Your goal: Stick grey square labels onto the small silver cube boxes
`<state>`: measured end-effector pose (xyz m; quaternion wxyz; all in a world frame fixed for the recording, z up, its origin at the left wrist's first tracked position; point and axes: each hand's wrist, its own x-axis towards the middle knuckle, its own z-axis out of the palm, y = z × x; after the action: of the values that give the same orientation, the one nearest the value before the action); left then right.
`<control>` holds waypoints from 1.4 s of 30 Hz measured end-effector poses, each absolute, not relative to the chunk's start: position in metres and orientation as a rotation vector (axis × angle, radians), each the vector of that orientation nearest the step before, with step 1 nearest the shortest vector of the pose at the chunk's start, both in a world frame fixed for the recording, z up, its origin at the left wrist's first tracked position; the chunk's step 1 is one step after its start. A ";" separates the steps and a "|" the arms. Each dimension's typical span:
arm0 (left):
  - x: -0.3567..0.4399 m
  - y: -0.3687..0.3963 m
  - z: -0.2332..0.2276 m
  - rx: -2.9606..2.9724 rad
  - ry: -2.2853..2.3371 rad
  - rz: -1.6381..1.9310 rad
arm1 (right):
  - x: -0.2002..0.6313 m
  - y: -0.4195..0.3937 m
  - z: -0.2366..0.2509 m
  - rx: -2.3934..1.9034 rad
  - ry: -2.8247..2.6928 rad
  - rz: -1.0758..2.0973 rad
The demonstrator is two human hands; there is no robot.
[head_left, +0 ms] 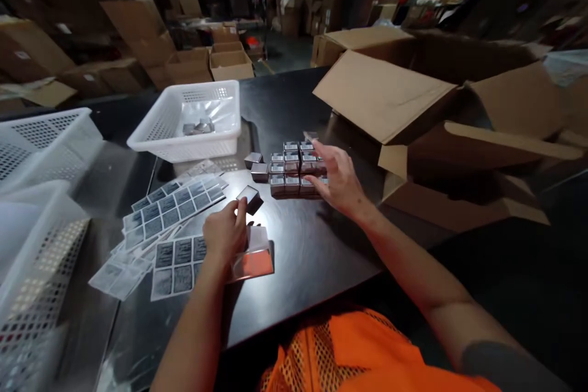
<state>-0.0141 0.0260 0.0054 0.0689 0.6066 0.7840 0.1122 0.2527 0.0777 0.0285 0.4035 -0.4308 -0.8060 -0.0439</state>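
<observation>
My left hand point(225, 231) pinches a small shiny silver box point(250, 197) at its near left edge, just above the metal table. Under and beside that hand lies a clear plastic case point(256, 262) with an orange patch. My right hand point(339, 179) has its fingers apart at the right side of a block of small boxes point(291, 184) with barcode labels on top. Its fingers cover part of that block, so I cannot tell how firmly they touch it. Two loose silver boxes point(260, 172) sit left of the block. Label sheets point(172, 214) lie fanned out at the left.
Behind the sheets stands a white basket point(184, 150) with a plastic bag and a few silver pieces. More white baskets point(50, 135) line the left edge. Open cardboard cartons point(390, 95) stand at the right, their flaps reaching over the table. Stacked cartons point(188, 64) fill the background.
</observation>
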 end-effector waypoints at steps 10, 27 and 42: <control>-0.007 0.014 0.009 1.858 1.964 0.837 | 0.298 0.120 0.019 -1.413 -1.999 0.063; -0.003 0.012 0.007 1.887 1.312 1.360 | 0.215 0.050 0.034 -0.427 -1.930 0.631; 0.008 0.003 0.007 2.231 1.520 1.101 | 0.218 0.042 0.016 -0.947 -1.384 1.535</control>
<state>0.0077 0.0028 0.0069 0.1132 0.7603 0.5180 0.3751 0.2176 0.0419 0.0157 0.4209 -0.3778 -0.5523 0.6125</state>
